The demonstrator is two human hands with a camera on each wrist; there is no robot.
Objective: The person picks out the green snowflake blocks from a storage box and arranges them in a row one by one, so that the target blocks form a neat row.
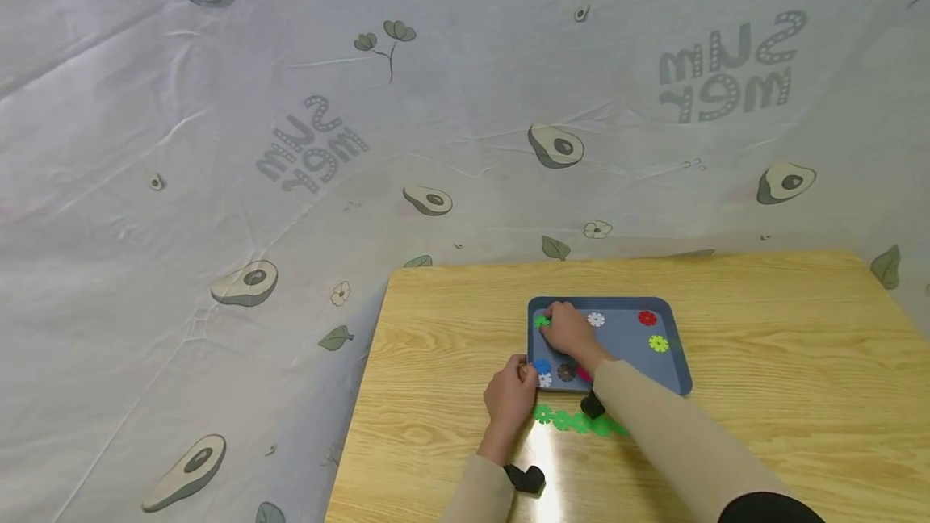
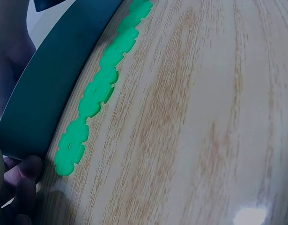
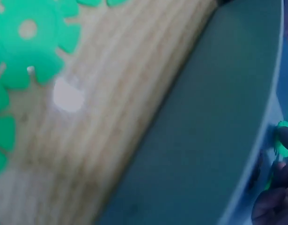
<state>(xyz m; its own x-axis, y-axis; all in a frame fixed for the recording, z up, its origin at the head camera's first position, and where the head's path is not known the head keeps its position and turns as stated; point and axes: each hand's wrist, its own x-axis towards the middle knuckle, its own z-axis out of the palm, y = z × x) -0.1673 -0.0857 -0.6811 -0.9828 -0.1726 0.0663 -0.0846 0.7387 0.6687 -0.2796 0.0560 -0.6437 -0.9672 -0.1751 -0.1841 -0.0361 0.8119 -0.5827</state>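
At the front left corner of a grey-blue tray (image 1: 617, 302), my left hand (image 1: 510, 394) grips the rim; its curled fingertips (image 2: 29, 169) show beside the tray wall in the left wrist view. My right hand (image 1: 570, 331) reaches over the tray to its far left part. Between its thumb and finger it pinches a green flower-shaped disc (image 3: 283, 140), partly hidden by the fingers. On the table, along the tray's front side, lies a row of joined green flower-shaped discs (image 1: 561, 420), partly covered by the right forearm in the head view.
Inside the tray lie loose discs: white (image 1: 596, 319), red (image 1: 647, 318), yellow-green (image 1: 658, 343), blue (image 1: 542, 366) and brown (image 1: 566, 372), with a pink one (image 1: 584, 374) partly under the right wrist. A patterned cloth (image 1: 465, 103) hangs behind the wooden table (image 1: 785, 345).
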